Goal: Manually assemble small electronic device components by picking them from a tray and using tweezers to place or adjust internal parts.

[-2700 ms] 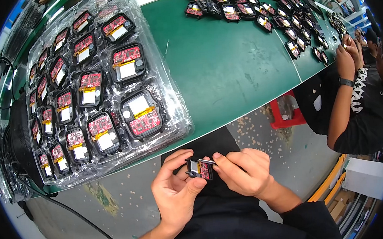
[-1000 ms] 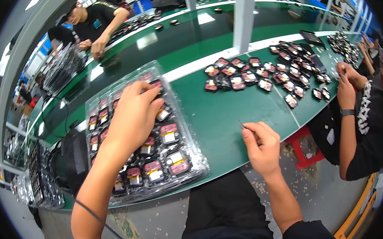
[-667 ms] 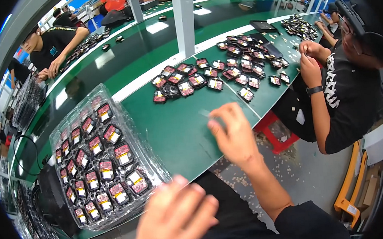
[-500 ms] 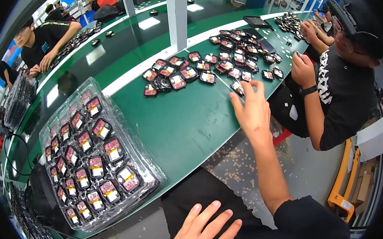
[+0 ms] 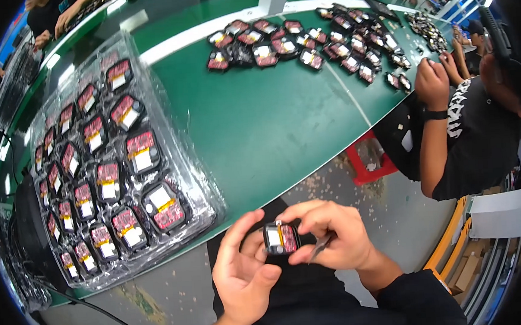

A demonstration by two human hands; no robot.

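Observation:
In my right hand [image 5: 335, 233], thumb and fingers pinch a small black square-cased electronic module [image 5: 281, 238]. Its face has a red circuit board, a yellow strip and a white patch. A thin, dark, pointed tool [image 5: 322, 246] also sticks out between the right-hand fingers; its exact kind is unclear. My left hand [image 5: 241, 272] is cupped beside the module's left edge, thumb and fingers apart. Its curled fingertips lie close to the module; whether they touch it is hidden. Both hands are over my lap, off the table's near edge.
A clear plastic tray [image 5: 178, 150] holding rows of similar modules lies on the green table [image 5: 252, 136] at left. Several loose modules [image 5: 265, 54] are heaped at the far side. On the right sits a co-worker [image 5: 469, 130], near a red stool [image 5: 369, 161].
My right hand has come back from the loose modules to my lap, now holding one module. My left hand has risen and turned palm-up beside it. The view has shifted.

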